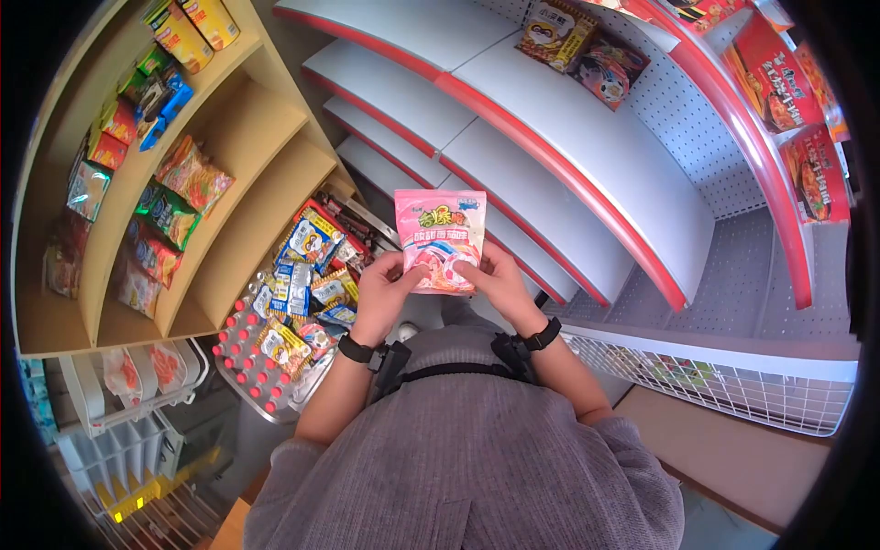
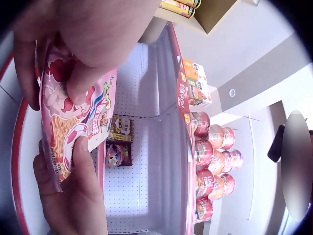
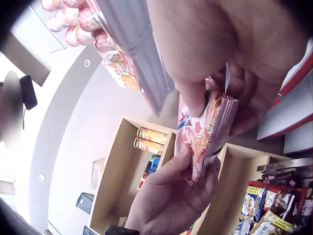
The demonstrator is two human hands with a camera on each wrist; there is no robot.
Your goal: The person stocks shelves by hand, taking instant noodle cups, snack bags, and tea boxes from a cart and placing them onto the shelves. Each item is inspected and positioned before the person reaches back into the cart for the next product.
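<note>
A pink snack noodle packet [image 1: 440, 240] is held upright in front of the body in the head view. My left hand [image 1: 383, 291] pinches its lower left corner, thumb over the front and fingers behind. The lower right corner is gripped by my right hand [image 1: 506, 286] in the same way. Both thumbs lie on the printed front, which shows noodles in the left wrist view. Seen from the right wrist, the packet [image 3: 208, 132] is edge-on between the two hands, the fingers behind it partly hidden.
Ahead stand white shelves with red edges [image 1: 568, 174], a few packets [image 1: 555, 37] on an upper one. A wooden shelf unit [image 1: 247, 128] with snacks is at the left. Below it a cart [image 1: 275, 417] holds red-capped bottles and several packets. A white wire basket [image 1: 733, 380] sits at the right.
</note>
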